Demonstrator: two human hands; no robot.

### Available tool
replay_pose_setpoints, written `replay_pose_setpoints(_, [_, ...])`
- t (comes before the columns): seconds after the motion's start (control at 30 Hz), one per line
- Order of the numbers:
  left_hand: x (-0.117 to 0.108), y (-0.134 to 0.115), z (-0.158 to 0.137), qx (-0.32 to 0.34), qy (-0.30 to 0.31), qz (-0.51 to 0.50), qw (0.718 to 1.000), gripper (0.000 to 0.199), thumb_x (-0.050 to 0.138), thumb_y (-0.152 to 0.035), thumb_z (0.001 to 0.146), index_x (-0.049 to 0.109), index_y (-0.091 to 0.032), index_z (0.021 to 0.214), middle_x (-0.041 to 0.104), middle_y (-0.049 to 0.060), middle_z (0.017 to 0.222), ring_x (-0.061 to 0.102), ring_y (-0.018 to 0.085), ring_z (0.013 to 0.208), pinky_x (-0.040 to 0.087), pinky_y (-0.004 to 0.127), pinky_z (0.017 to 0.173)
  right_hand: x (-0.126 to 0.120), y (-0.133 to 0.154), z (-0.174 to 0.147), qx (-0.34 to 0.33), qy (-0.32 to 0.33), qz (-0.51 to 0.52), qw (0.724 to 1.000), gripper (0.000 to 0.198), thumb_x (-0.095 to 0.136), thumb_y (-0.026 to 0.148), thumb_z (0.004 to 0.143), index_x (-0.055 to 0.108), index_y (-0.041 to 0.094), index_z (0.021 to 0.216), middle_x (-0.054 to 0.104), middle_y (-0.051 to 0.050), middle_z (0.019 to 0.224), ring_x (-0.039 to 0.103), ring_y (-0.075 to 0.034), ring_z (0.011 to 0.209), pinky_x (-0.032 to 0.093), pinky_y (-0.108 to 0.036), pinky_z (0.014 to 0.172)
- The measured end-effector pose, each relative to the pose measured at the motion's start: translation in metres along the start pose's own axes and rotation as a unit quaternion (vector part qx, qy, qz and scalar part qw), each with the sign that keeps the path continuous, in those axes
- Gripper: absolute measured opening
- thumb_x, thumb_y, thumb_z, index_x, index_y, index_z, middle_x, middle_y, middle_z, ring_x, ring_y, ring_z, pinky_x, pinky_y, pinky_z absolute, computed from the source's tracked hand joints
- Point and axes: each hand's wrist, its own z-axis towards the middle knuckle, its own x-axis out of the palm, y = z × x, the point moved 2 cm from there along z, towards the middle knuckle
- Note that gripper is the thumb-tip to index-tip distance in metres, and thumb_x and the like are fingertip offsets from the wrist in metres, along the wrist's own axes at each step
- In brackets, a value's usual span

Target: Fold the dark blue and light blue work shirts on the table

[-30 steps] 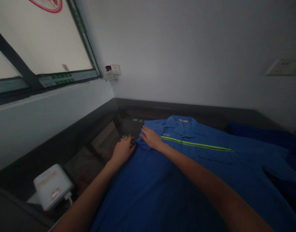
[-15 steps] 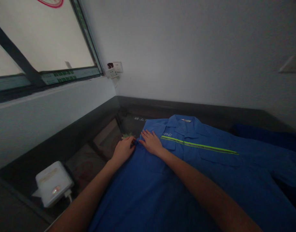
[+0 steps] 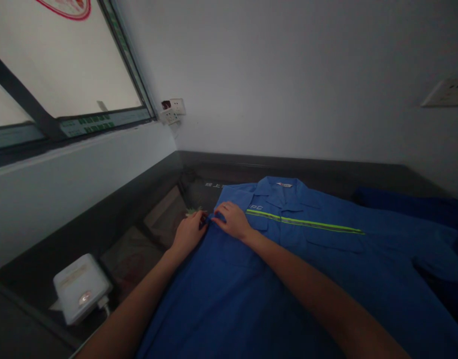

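Observation:
A blue work shirt (image 3: 288,269) lies spread out, collar toward the wall, with a yellow-green stripe (image 3: 303,224) across its chest and white letters beside the stripe's left end. My left hand (image 3: 191,228) is closed on the shirt's left edge, below the shoulder. Just right of it, my right hand (image 3: 231,219) pinches a fold of the same cloth between thumb and fingers. The two hands are close together, and the cloth is bunched up between them. My forearms cover part of the shirt's lower body.
On the left, a white box-shaped device (image 3: 81,289) with a cable plugged in rests on the dark glossy surface (image 3: 131,269). Darker blue cloth (image 3: 400,202) lies at the right. Wall sockets (image 3: 172,112) are in the corner beside a window (image 3: 75,65).
My right hand has gone from lying flat with fingers stretched to pinching the shirt's edge. My left hand keeps its hold. The view has shifted slightly.

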Motion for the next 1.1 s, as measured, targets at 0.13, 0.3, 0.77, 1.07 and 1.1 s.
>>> replay_pose_setpoints(0.13, [0.001,0.002,0.002,0.015,-0.014,-0.011,1.000,0.020,0.053,-0.014,0.083,0.057,-0.016,0.102,0.065,0.007,0.097,0.061,0.019,0.083,0.045,0.028,0.074,0.002,0.006,-0.002,-0.036,0.040,-0.035,0.998,0.029,0.066,0.034,0.081,0.058,0.016,0.102,0.062,-0.009,0.104,0.052,-0.023,0.099,0.041,-0.034,0.082])
replay_pose_setpoints(0.3, [-0.003,0.001,0.001,0.039,-0.035,-0.009,0.999,0.021,0.050,-0.012,0.082,0.059,-0.017,0.101,0.064,0.007,0.099,0.061,0.020,0.084,0.046,0.030,0.076,0.004,0.002,-0.002,0.012,0.041,-0.034,0.999,0.020,0.060,0.021,0.082,0.056,0.017,0.102,0.062,-0.007,0.100,0.053,-0.021,0.095,0.041,-0.032,0.083])
replay_pose_setpoints(0.77, [0.003,-0.002,0.000,0.081,-0.019,0.007,0.997,0.023,0.049,-0.010,0.079,0.059,-0.020,0.098,0.063,0.007,0.100,0.060,0.022,0.089,0.045,0.033,0.080,0.004,-0.003,-0.003,0.058,0.036,-0.013,0.998,0.011,0.056,0.020,0.085,0.062,0.018,0.094,0.063,-0.005,0.094,0.055,-0.019,0.092,0.042,-0.028,0.081])
replay_pose_setpoints(1.07, [0.008,0.006,0.002,-0.010,-0.025,-0.036,0.999,0.016,0.049,-0.032,0.087,0.056,-0.020,0.095,0.065,0.003,0.083,0.061,0.017,0.074,0.044,0.027,0.067,0.008,-0.003,-0.002,0.021,0.054,0.006,0.998,0.024,0.047,0.029,0.095,0.067,0.017,0.092,0.063,-0.006,0.095,0.054,-0.016,0.091,0.041,-0.027,0.082])
replay_pose_setpoints(1.1, [0.008,0.007,0.002,-0.024,-0.023,-0.042,0.999,0.016,0.049,-0.032,0.087,0.056,-0.020,0.094,0.064,0.002,0.079,0.060,0.017,0.071,0.043,0.026,0.065,0.008,-0.003,-0.002,0.019,0.052,0.008,0.998,0.025,0.046,0.029,0.095,0.068,0.017,0.091,0.063,-0.006,0.094,0.054,-0.016,0.091,0.041,-0.027,0.082])
